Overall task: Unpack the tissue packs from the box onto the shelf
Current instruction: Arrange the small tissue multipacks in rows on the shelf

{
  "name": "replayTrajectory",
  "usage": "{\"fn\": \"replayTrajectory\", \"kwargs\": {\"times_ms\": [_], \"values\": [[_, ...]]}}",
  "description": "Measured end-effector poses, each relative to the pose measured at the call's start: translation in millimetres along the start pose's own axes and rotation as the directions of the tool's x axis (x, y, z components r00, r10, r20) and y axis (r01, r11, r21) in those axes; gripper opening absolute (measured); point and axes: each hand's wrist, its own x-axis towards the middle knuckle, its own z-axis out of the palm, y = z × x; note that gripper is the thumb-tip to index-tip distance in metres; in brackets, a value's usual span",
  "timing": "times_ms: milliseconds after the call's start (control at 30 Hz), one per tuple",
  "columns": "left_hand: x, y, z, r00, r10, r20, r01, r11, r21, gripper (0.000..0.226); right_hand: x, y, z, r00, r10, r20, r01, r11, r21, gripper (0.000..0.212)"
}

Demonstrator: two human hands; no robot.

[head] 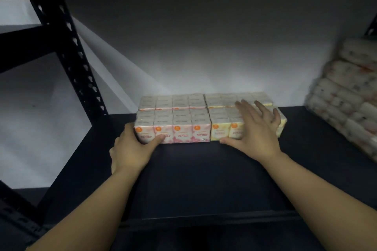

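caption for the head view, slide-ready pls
Left hand grips the pink tissue packs while the right hand lies flat on the yellow tissue packs on the dark shelf.

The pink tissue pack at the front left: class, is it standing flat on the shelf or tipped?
Flat: the pink tissue pack sits level on the shelf, labels facing forward, left hand gripping its corner.

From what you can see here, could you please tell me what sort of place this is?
Probably a stockroom or shop storage area: a dark metal shelf on a slotted upright, tissue packs lined in rows against a bare wall, and more wrapped packs piled at the right.
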Motion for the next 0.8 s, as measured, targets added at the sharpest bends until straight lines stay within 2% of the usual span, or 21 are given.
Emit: {"fn": "replayTrajectory", "kwargs": {"times_ms": [133,433,567,667,800], "values": [[0.9,-3.7,-0.1,1.0,0.003,-0.007,-0.003,0.998,-0.058,0.099,-32.6,-1.3,-15.3,0.994,0.109,-0.02,-0.109,0.994,0.007,0.128],[1.4,-11.6,0.7,0.999,-0.037,0.033,0.041,0.993,-0.115,0.124,-95.5,-18.8,-43.8,0.959,0.226,0.174,-0.221,0.974,-0.048,0.105],[-7.8,-17.7,-6.4,0.998,-0.033,0.061,0.042,0.988,-0.15,0.125,-119.8,-28.7,-56.9,0.906,0.281,0.315,-0.282,0.958,-0.045,0.091],[-25.2,-20.4,-15.7,0.997,0.0,0.075,0.009,0.993,-0.121,0.119,-138.6,-33.9,-62.6,0.878,0.27,0.396,-0.26,0.962,-0.081,0.081],[-61.3,-27.5,-27.8,0.975,0.126,0.186,-0.142,0.987,0.078,0.101,-164.5,-35.4,-63.5,0.897,0.217,0.384,-0.196,0.976,-0.094,0.074]]}}
